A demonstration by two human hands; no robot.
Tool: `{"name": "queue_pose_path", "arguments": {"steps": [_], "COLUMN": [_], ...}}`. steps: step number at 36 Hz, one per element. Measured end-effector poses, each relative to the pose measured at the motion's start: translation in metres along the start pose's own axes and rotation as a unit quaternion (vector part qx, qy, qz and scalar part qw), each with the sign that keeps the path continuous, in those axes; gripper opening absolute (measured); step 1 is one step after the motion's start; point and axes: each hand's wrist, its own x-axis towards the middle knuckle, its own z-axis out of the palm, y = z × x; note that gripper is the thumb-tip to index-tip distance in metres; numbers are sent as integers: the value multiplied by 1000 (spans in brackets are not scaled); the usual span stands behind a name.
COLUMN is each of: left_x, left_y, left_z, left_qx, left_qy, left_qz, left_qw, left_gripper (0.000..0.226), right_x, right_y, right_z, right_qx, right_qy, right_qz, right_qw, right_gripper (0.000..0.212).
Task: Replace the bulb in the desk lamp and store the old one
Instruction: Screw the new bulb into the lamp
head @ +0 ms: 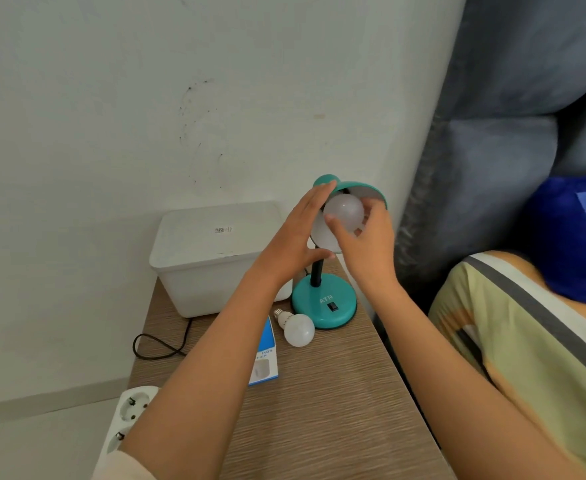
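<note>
A teal desk lamp stands on the wooden table, its round base (324, 303) carrying a black switch. Its shade (362, 189) is tilted toward me. My left hand (296, 237) lies along the shade's left side with straight fingers and the thumb under the rim. A white bulb (343, 211) sits in the mouth of the shade, and my right hand (367, 242) grips it with curled fingers. The bulb's screw end is hidden inside the shade. Another white bulb (297, 328) lies on the table just left of the base. A blue and white bulb box (267, 358) lies beside it, partly under my left forearm.
A white lidded plastic box (211, 258) stands at the table's back left against the wall. A black cord (159, 344) loops off the left table edge. A white power strip (128, 414) lies on the floor. A bed with blue padded headboard (513, 133) and striped cover (527, 341) borders the right.
</note>
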Motion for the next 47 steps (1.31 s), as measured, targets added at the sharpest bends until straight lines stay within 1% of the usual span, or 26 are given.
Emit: {"name": "queue_pose_path", "arguments": {"steps": [1,2,3,4,5,6,8,9,10,12,16,18,21,25,28,32,37,40,42,44,47], "left_x": [0,0,0,-1,-2,-2,-3,-3,-3,-2,0,0,0,0,0,0,0,-3,-5,-9,-18], "left_y": [0,0,0,1,1,0,-1,-2,-2,-2,0,-1,0,4,8,16,28,36,41,46,51], "left_z": [-1,-2,-3,-3,-3,-2,0,1,0,-1,0,2,2,-1,-2,1,5,4,2,-3,-13], "left_qx": [-1,-1,-1,1,4,4,-1,-3,-2,1,4,4,10,20,28,48,81,105,116,140,176], "left_qy": [1,2,2,1,1,0,-1,-1,0,3,-2,-4,-4,-4,-7,-11,-4,4,-6,-25,-48], "left_qz": [-2,-2,-2,-2,-2,-1,-4,-6,-6,-3,-3,-9,-10,-14,-21,-31,-53,-53,-60,-73,-96], "left_qw": [1000,1000,1000,1000,1000,1000,1000,1000,1000,1000,1000,1000,1000,1000,999,998,995,993,992,987,979], "left_gripper": [106,106,106,106,106,106,106,105,105,106,106,105,105,106,107,109,107,100,98,101,100], "right_x": [2,3,6,6,6,3,-3,-4,-4,-3,0,-1,-3,-4,-2,1,3,1,-3,-10,-23], "right_y": [0,-4,-5,-5,-5,-6,-5,-2,0,0,-1,-2,-1,0,-3,-6,-12,-17,-21,-25,-30], "right_z": [-1,-3,-5,-5,-5,-4,-2,0,1,-1,-1,2,3,2,-3,-12,-25,-32,-38,-42,-46], "right_qx": [19,61,117,155,160,133,57,30,15,23,122,138,106,84,61,12,-55,-100,-131,-161,-209], "right_qy": [-5,-11,-17,-16,-12,-3,-2,-9,-13,-10,-2,7,27,33,22,2,-41,-75,-101,-121,-151], "right_qz": [28,72,121,152,158,131,35,0,-15,4,101,115,87,64,43,32,12,8,8,9,-10], "right_qw": [999,996,986,976,974,982,998,1000,1000,1000,987,984,990,994,997,999,998,992,986,979,966], "right_gripper": [46,40,39,42,45,46,51,54,54,51,36,34,38,43,40,31,29,32,37,38,39]}}
